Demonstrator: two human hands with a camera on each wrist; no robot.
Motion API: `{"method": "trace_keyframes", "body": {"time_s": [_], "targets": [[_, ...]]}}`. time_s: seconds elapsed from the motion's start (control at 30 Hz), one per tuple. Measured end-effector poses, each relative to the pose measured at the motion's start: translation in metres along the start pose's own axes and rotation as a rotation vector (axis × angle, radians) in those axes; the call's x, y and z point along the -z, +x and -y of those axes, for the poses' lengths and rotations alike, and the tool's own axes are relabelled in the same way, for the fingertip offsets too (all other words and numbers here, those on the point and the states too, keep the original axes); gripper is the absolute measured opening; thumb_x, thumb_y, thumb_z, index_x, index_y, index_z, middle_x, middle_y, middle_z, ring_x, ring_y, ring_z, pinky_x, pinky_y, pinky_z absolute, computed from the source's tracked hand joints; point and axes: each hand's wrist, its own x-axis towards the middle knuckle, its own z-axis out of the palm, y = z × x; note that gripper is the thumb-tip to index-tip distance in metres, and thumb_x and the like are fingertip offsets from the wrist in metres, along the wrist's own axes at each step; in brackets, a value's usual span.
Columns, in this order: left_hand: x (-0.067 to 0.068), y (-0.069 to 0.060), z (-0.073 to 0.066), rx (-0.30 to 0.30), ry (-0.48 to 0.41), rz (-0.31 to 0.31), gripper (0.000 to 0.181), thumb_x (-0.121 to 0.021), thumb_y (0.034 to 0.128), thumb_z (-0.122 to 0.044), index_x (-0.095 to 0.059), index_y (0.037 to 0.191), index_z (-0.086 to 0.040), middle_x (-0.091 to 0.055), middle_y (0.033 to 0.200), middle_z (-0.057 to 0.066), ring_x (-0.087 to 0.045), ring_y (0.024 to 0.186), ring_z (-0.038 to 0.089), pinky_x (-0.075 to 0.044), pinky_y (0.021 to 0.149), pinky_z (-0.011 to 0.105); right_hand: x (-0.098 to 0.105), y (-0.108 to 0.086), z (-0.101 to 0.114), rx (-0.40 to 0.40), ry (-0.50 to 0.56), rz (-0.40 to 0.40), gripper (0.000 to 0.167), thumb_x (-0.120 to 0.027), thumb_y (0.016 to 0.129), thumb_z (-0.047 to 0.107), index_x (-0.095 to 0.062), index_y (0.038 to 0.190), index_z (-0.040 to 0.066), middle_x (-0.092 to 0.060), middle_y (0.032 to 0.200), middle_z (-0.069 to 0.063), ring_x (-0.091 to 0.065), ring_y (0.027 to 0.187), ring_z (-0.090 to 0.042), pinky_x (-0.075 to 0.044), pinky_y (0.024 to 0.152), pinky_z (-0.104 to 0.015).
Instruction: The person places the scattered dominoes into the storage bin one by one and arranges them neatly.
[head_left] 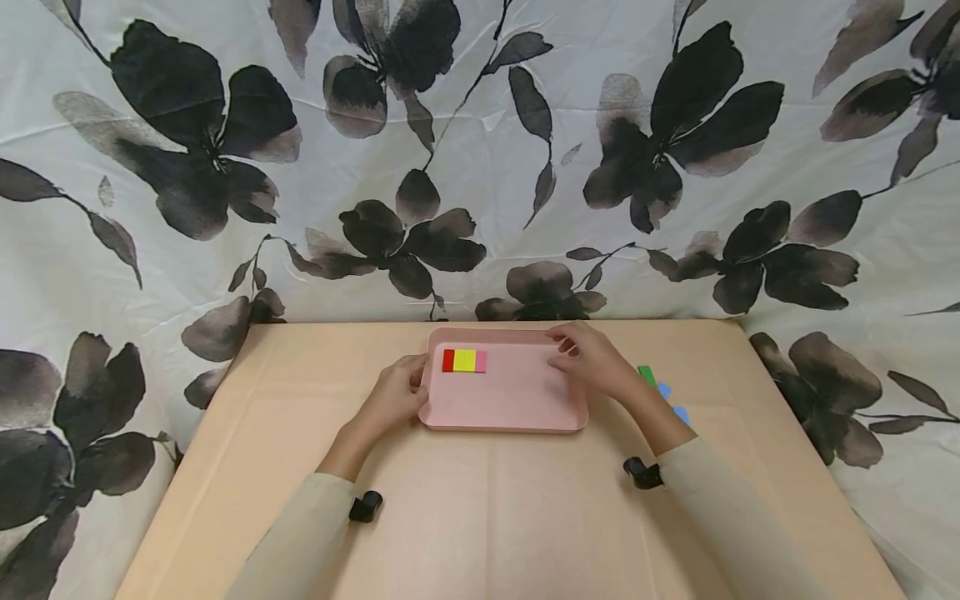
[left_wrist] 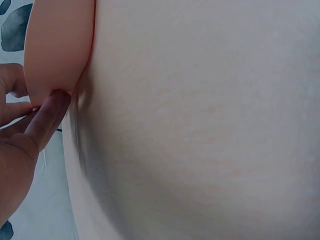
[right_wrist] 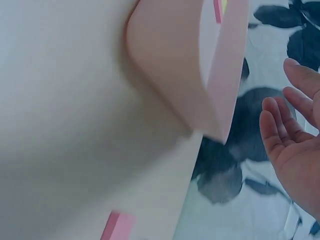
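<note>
Left hand (head_left: 397,390) pinches the pink tray (head_left: 502,419) by its left edge, apparently steadying it. Red, yellow and pink blocks (head_left: 465,361) line its far-left interior. Right hand (head_left: 595,358), fingers loosely bent, pinching nothing visible, hangs at the tray's far-right corner; its forearm (head_left: 658,414) partly obstructs green block (head_left: 647,376) and blue blocks (head_left: 681,414) right of the tray.

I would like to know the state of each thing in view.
Pink tray: right way up, partly filled.
Red piece, yellow piece, pink piece: side by side in tray.
Left hand: grips the tray's left edge.
Right hand: holds nothing, fingers loosely bent.
Green piece, blue pieces: on the table, outside the tray.
Floral cloth: hanging, wrinkled.
</note>
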Motion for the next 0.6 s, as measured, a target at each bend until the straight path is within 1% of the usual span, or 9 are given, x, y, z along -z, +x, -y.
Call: {"method": "trace_keyframes", "body": {"time_s": [0.13, 0.2, 0.33, 0.43, 0.47, 0.53, 0.6], "targets": [[0.001, 0.000, 0.001, -0.001, 0.002, 0.003, 0.059, -0.063, 0.0906, -0.001, -0.051, 0.148, 0.005, -0.061, 0.138, 0.021, -0.066, 0.096, 0.026, -0.062, 0.081, 0.034, 0.012, -0.015, -0.013, -0.021, 0.009, -0.032, 0.044, -0.076, 0.093, 0.012, -0.063, 0.133, -0.002, -0.063, 0.125, -0.021, -0.064, 0.109, -0.035, -0.057, 0.094, -0.052], [0.001, 0.001, 0.002, 0.003, 0.000, 0.003, 0.059, -0.063, 0.0908, -0.001, -0.051, 0.148, 0.004, -0.061, 0.138, 0.020, -0.067, 0.097, 0.026, -0.063, 0.082, 0.034, 0.016, -0.022, -0.021, -0.035, -0.005, -0.046, 0.043, -0.075, 0.094, 0.012, -0.064, 0.132, -0.002, -0.063, 0.124, -0.021, -0.064, 0.109, -0.036, -0.057, 0.094, -0.053], [0.000, 0.001, 0.002, 0.001, -0.003, 0.009, 0.059, -0.063, 0.0910, -0.001, -0.050, 0.149, 0.004, -0.060, 0.139, 0.021, -0.067, 0.099, 0.028, -0.063, 0.083, 0.035, 0.022, -0.038, -0.039, -0.063, -0.034, -0.057, 0.041, -0.075, 0.093, 0.011, -0.065, 0.130, -0.003, -0.065, 0.122, -0.021, -0.065, 0.108, -0.037, -0.057, 0.094, -0.053], [0.000, 0.001, 0.002, -0.008, 0.000, 0.015, 0.060, -0.062, 0.0908, -0.001, -0.050, 0.149, 0.005, -0.060, 0.141, 0.021, -0.068, 0.101, 0.028, -0.063, 0.084, 0.036, 0.024, -0.050, -0.053, -0.091, -0.042, -0.049, 0.040, -0.076, 0.092, 0.009, -0.066, 0.128, -0.004, -0.067, 0.119, -0.022, -0.066, 0.107, -0.037, -0.057, 0.093, -0.052], [0.000, 0.001, 0.002, -0.010, 0.000, 0.016, 0.060, -0.062, 0.0909, -0.001, -0.050, 0.149, 0.005, -0.059, 0.141, 0.021, -0.068, 0.101, 0.028, -0.063, 0.084, 0.036, 0.024, -0.054, -0.057, -0.101, -0.043, -0.044, 0.039, -0.076, 0.092, 0.009, -0.066, 0.128, -0.004, -0.067, 0.119, -0.021, -0.067, 0.106, -0.037, -0.058, 0.092, -0.051], [0.000, 0.000, 0.002, -0.009, -0.001, 0.014, 0.059, -0.062, 0.0906, -0.001, -0.050, 0.149, 0.005, -0.059, 0.141, 0.021, -0.068, 0.101, 0.028, -0.063, 0.084, 0.037, 0.024, -0.061, -0.065, -0.131, -0.031, -0.027, 0.039, -0.076, 0.091, 0.009, -0.066, 0.127, -0.004, -0.067, 0.117, -0.022, -0.067, 0.105, -0.037, -0.061, 0.086, -0.047], [0.000, 0.000, 0.002, -0.010, 0.001, 0.011, 0.059, -0.062, 0.0904, -0.001, -0.051, 0.148, 0.006, -0.060, 0.141, 0.021, -0.068, 0.100, 0.028, -0.063, 0.084, 0.037, 0.024, -0.067, -0.071, -0.146, -0.030, -0.012, 0.040, -0.077, 0.091, 0.010, -0.066, 0.127, -0.004, -0.067, 0.117, -0.023, -0.067, 0.105, -0.038, -0.062, 0.081, -0.043]]}}
